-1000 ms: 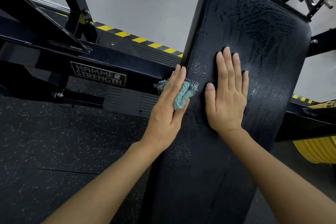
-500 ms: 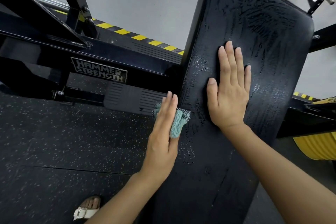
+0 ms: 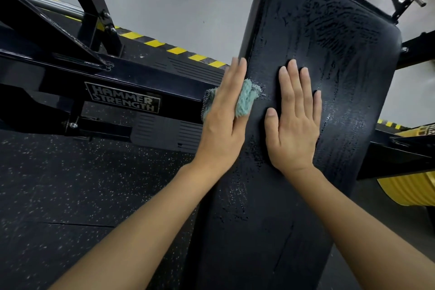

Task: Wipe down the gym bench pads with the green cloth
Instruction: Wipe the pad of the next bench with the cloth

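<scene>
The black gym bench pad runs away from me and bears wet streaks. My left hand lies flat with straight fingers against the pad's left edge. It presses the bunched green cloth onto that edge, and the cloth bulges out between forefinger and thumb. A grey corner of the cloth pokes out on the hand's left side. My right hand rests flat, palm down, on top of the pad just right of the cloth, holding nothing.
A black steel frame with a "Hammer Strength" plate crosses on the left. Speckled black rubber flooring lies below it, with yellow-black hazard tape at its far edge. A yellow weight plate sits at the right.
My left hand slid the cloth down the pad's left edge toward me, then back up away from me. My right hand stayed flat on the pad.
</scene>
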`<state>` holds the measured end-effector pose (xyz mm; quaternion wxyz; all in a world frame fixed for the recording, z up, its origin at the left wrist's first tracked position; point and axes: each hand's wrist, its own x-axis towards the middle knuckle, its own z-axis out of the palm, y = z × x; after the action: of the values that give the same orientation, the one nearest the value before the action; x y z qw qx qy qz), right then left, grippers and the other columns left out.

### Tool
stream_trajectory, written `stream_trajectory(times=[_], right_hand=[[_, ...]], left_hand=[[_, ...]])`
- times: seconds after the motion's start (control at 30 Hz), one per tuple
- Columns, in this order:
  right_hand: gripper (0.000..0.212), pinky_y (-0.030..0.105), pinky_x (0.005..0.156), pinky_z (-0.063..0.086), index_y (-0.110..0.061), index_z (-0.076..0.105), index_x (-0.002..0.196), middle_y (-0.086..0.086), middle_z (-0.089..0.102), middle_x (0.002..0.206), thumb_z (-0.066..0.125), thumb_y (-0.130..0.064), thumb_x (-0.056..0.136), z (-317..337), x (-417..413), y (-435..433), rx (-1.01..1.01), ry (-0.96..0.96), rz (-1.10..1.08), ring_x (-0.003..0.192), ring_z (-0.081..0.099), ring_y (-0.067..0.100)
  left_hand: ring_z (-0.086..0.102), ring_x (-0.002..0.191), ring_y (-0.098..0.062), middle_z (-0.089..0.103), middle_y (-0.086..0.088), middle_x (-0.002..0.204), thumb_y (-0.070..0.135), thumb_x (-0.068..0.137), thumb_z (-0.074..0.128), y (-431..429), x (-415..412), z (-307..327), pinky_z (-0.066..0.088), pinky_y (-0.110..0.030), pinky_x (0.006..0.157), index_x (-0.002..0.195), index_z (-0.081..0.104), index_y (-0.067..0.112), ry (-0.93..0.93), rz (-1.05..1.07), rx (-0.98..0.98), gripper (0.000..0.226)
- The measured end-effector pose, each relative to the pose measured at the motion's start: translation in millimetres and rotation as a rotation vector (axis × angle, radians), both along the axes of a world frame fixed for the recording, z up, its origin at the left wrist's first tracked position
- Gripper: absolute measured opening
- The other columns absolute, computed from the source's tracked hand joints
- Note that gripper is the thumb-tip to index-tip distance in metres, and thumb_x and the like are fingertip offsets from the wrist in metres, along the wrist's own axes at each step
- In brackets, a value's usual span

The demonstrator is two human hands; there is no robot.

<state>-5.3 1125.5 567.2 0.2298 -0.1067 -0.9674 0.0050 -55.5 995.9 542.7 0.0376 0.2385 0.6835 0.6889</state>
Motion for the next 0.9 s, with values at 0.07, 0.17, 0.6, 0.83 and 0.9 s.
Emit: stream_trajectory(times=[0.07,0.17,0.6,0.83,0.9], right_hand=[[0.060,0.049,0.121,0.010,-0.017,0.021,0.155,0.000,0.018,0.162,0.027,-0.033,0.097,0,0,0,0.003,-0.003,0.000,0.151,0.010,0.018],[0.060,0.048,0.122,0.008,-0.017,0.020,0.155,-0.001,0.017,0.163,0.027,-0.032,0.097,0,1,0,0.006,-0.013,-0.001,0.151,0.009,0.018],[0.057,0.043,0.122,0.001,-0.018,0.015,0.156,-0.001,0.012,0.164,0.022,-0.032,0.101,-3,9,-6,-0.001,-0.060,-0.009,0.152,0.004,0.017],[0.057,0.046,0.122,0.003,-0.017,0.013,0.156,0.000,0.009,0.164,0.021,-0.035,0.102,-17,39,-17,0.004,-0.104,0.010,0.152,0.001,0.019],[0.057,0.047,0.122,0.004,-0.017,0.013,0.156,0.000,0.009,0.164,0.021,-0.035,0.103,-24,49,-21,0.002,-0.114,0.018,0.152,0.002,0.019]], left_hand=[[0.009,0.153,-0.012,0.013,-0.002,0.166,0.005,0.101,0.045,-5,5,-5,0.014,-0.030,0.124,0.155,0.014,0.016,0.021,-0.032,-0.012,0.063],[0.007,0.153,-0.008,0.009,-0.002,0.167,0.008,0.101,0.044,-12,16,-11,0.012,-0.023,0.122,0.155,0.015,0.018,0.017,-0.053,-0.023,0.062],[0.005,0.152,-0.005,0.009,0.002,0.166,-0.004,0.098,0.044,-30,49,-29,0.012,-0.016,0.119,0.155,0.013,0.023,0.008,-0.057,-0.083,0.070],[0.004,0.152,-0.005,0.006,0.005,0.166,-0.003,0.099,0.045,-34,61,-36,0.011,-0.015,0.119,0.155,0.011,0.023,0.010,-0.044,-0.108,0.070],[0.004,0.152,-0.004,0.005,0.005,0.166,0.000,0.099,0.045,-35,67,-39,0.010,-0.015,0.119,0.155,0.011,0.023,0.007,-0.036,-0.111,0.069]])
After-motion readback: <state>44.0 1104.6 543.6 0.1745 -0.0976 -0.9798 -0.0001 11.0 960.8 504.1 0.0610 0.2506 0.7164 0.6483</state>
